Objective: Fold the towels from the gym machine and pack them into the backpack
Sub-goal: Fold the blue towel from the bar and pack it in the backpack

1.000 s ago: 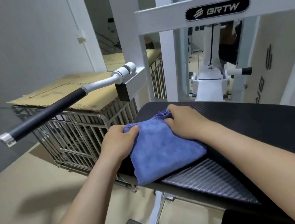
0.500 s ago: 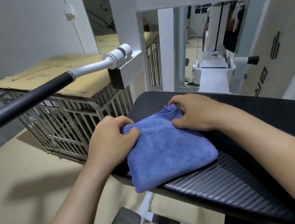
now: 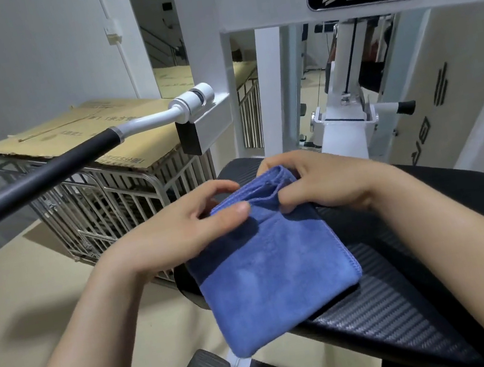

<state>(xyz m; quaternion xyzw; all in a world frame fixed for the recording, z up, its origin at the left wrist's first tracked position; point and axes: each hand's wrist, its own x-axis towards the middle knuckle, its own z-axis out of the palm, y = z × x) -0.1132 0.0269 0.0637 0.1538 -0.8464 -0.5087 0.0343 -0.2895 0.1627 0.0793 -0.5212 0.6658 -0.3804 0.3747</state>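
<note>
1. Left hand [image 3: 177, 226]: thumb and curled fingers pinch the far-left corner of the folded blue microfibre towel [image 3: 276, 280].
2. Towel lies on the black ribbed machine pad [image 3: 415, 308]. Its long axis runs from the fingertips toward the person, and the near end overhangs the pad edge.
3. Right hand [image 3: 323, 182]: fingers curled, pinching the far-right corner.
4. Progress: 1 towel looks folded into layers. Packing is not yet done, and no backpack is in view.

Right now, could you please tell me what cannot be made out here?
The backpack: outside head view.
Far corners of the folded blue microfibre towel: under the left hand and right hand.
Tip of the black machine handle: cut by the left edge.
Print on the flat brown cardboard sheet: too small.
</note>
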